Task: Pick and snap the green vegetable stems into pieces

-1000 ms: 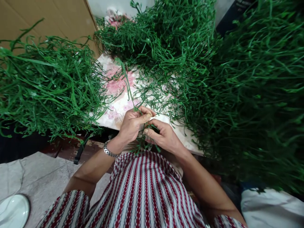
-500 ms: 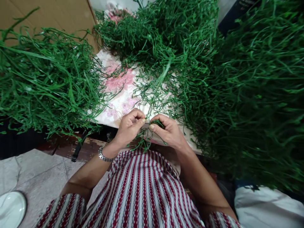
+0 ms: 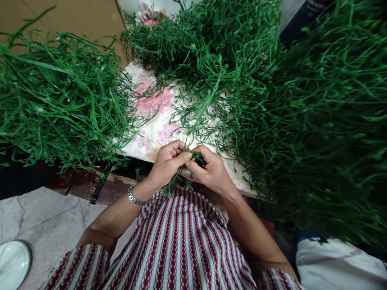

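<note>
Two hands meeting just above the striped lap: left hand (image 3: 167, 161) and right hand (image 3: 210, 169), fingertips touching, both pinched shut on a green stem sprig (image 3: 181, 183) dangling between them. Beyond, floral cloth (image 3: 151, 133) over the table edge. Farther, heaps of green stems (image 3: 272, 100) all round.

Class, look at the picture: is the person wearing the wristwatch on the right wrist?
No, the wristwatch sits on the wrist of the left hand, while the wrist behind the right hand is bare.
</note>
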Motion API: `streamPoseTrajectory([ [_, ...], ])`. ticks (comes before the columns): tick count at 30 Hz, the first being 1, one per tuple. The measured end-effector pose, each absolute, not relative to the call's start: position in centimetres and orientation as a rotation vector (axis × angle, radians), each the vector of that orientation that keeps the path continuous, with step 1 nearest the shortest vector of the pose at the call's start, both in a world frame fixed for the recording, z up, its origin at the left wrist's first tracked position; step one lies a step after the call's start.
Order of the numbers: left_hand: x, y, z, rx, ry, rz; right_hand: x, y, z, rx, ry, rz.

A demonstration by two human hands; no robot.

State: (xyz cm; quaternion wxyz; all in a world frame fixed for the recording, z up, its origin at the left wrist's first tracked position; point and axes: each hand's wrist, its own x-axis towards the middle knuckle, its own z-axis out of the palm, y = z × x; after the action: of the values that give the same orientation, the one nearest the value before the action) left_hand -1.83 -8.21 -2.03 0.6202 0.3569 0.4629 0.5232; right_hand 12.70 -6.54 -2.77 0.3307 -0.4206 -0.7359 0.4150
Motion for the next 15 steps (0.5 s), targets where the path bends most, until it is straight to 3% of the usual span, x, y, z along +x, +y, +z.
streamPoseTrajectory([
  [7,-1.31,-8.18,-2.65,0.739,1.031,1.493,11.77,-6.94,-3.27,-1.142,-1.811,1.223],
  [15,-1.58,-8.46,-2.43,0.604,0.985,1.466,11.78,-6.49,-3.16,-1.04,-1.975,1.177],
])
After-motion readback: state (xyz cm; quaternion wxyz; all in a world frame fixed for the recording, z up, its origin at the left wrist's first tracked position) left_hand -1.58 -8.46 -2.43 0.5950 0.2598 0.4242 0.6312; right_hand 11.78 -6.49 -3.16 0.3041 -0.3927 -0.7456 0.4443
